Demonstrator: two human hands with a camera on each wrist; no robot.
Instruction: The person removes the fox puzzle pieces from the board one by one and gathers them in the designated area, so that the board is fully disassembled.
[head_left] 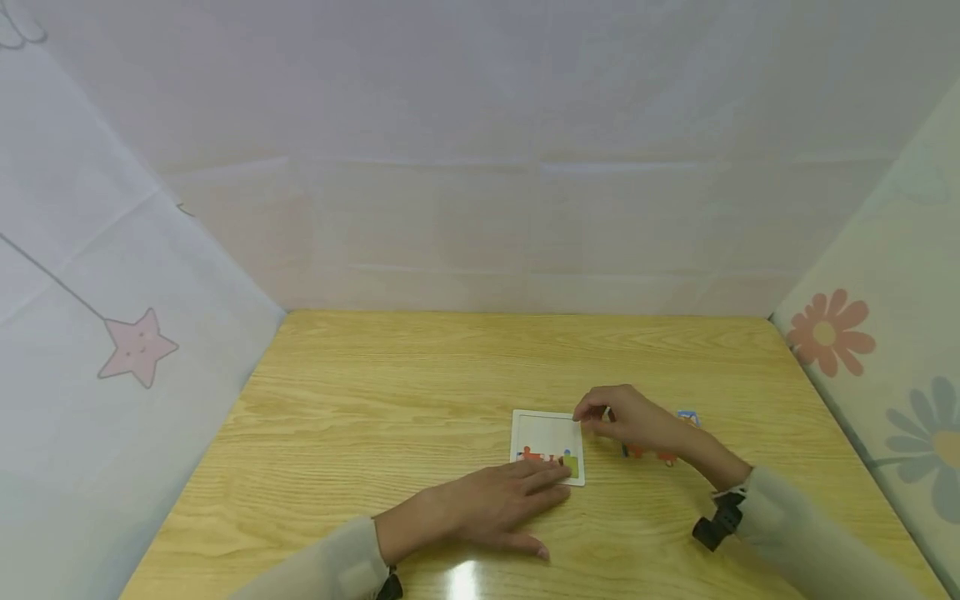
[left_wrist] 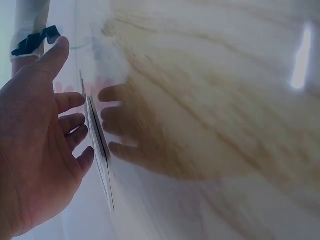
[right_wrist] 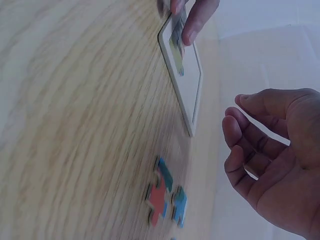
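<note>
A white square puzzle tray (head_left: 549, 429) lies on the table, with several joined jigsaw pieces (head_left: 532, 454) along its near side, among them a green piece (head_left: 572, 468). My left hand (head_left: 504, 502) lies palm down with its fingers extended, fingertips over the pieces at the tray's near edge and partly hiding them. Just off the tray's far right corner hovers my right hand (head_left: 626, 417), its fingers loosely bent. In the right wrist view nothing sits between its thumb and fingers, and a red jigsaw piece (right_wrist: 157, 197) lies below it.
Several loose jigsaw pieces lie right of the tray, partly behind the right hand and forearm, including a blue one (head_left: 687, 416). The wooden table (head_left: 390, 383) is bounded by a pale cloth (head_left: 450, 225) at the back and sides.
</note>
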